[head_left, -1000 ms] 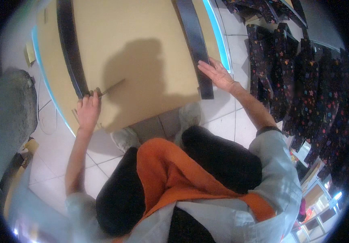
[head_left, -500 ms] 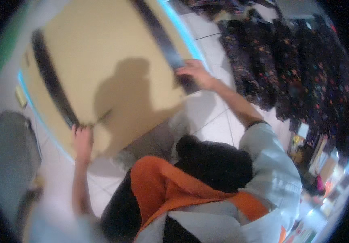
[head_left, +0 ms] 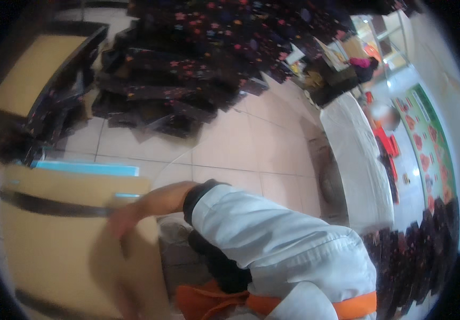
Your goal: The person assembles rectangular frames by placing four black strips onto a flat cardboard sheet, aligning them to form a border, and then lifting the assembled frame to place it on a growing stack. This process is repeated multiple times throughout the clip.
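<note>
A tan board (head_left: 54, 234) lies at the lower left with a dark strip (head_left: 54, 204) across it and another dark strip (head_left: 48, 305) near the lower edge. My right hand (head_left: 122, 223) is at the near end of the upper strip, its fingers smeared by motion. Beneath that hand is a small dark shape, either an object or a shadow. A blurred skin-toned patch at the bottom, likely my left hand (head_left: 127, 303), is over the board; its fingers cannot be made out. Light blue edging (head_left: 86, 168) runs along the board's far side.
Dark, flower-patterned stacks (head_left: 187, 80) stand on the tiled floor (head_left: 230, 144) beyond the board. More stacks (head_left: 411, 256) are at the lower right. A white-covered table (head_left: 355, 165) stands at the right, with a person (head_left: 385, 117) behind it. Another tan panel (head_left: 43, 69) is at upper left.
My view has swung to the right, so the board now sits at the lower left. My right hand stays near its strip's end; my left hand has slipped to the bottom, blurred.
</note>
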Demonstrator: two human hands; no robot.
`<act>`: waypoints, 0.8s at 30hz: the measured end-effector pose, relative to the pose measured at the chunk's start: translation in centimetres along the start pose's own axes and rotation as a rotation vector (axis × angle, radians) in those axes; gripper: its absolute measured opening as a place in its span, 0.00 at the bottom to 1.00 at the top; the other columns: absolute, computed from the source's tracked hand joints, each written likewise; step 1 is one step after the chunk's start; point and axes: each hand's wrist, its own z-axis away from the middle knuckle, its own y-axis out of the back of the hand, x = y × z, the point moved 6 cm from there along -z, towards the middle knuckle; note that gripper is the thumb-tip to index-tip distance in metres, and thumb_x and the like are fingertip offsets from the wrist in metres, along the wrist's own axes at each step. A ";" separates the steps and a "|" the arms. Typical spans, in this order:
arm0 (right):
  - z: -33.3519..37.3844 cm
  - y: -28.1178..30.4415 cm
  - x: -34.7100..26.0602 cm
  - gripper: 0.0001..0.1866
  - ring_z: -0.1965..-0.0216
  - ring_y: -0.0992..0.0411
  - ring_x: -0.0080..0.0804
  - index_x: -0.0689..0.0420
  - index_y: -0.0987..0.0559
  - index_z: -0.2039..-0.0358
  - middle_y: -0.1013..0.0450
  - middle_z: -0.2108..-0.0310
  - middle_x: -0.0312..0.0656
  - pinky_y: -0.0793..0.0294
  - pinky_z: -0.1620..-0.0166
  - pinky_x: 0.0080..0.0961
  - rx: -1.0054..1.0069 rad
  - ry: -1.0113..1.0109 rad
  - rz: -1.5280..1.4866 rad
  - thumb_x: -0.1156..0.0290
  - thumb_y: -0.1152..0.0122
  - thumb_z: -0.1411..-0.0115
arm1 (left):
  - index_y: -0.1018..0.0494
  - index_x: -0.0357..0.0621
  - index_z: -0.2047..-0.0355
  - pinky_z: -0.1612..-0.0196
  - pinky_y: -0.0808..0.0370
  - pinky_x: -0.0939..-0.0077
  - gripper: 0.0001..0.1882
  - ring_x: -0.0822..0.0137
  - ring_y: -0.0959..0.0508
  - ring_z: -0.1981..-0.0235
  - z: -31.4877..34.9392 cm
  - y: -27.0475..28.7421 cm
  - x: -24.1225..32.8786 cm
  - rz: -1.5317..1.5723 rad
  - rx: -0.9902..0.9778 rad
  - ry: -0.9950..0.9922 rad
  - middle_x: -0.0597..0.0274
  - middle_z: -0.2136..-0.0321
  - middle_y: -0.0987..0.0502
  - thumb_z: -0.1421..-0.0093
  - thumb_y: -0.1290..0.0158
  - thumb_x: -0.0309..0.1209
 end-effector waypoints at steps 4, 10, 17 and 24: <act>-4.4 0.0 -0.6 0.08 0.65 0.32 0.34 0.46 0.26 0.68 0.30 0.71 0.35 0.33 0.62 0.35 -0.291 0.038 0.069 0.61 0.51 0.45 | 0.48 0.47 0.44 0.51 0.38 0.62 0.26 0.53 0.35 0.54 -2.0 2.1 -0.5 -0.153 0.053 -0.046 0.48 0.55 0.35 0.43 0.61 0.34; -6.5 2.1 -2.5 0.09 0.61 0.31 0.38 0.46 0.27 0.64 0.28 0.65 0.36 0.31 0.65 0.35 -0.456 -0.031 0.180 0.66 0.50 0.47 | 0.51 0.55 0.42 0.57 0.34 0.60 0.27 0.52 0.31 0.60 -4.0 1.9 1.4 -0.219 0.070 -0.141 0.46 0.60 0.32 0.43 0.62 0.31; -5.7 4.3 -3.4 0.10 0.61 0.31 0.33 0.46 0.27 0.65 0.30 0.68 0.34 0.32 0.62 0.34 -0.425 -0.083 0.134 0.66 0.50 0.49 | 0.55 0.65 0.40 0.63 0.30 0.58 0.31 0.50 0.26 0.66 -3.9 1.0 1.1 -0.168 0.106 -0.208 0.44 0.65 0.29 0.43 0.64 0.27; -7.7 5.0 -4.6 0.09 0.62 0.32 0.29 0.47 0.28 0.67 0.32 0.69 0.32 0.34 0.63 0.31 -0.552 -0.062 0.267 0.69 0.51 0.52 | 0.59 0.73 0.39 0.71 0.26 0.59 0.35 0.50 0.24 0.73 -3.2 3.2 3.9 -0.314 0.033 -0.145 0.44 0.64 0.31 0.43 0.64 0.25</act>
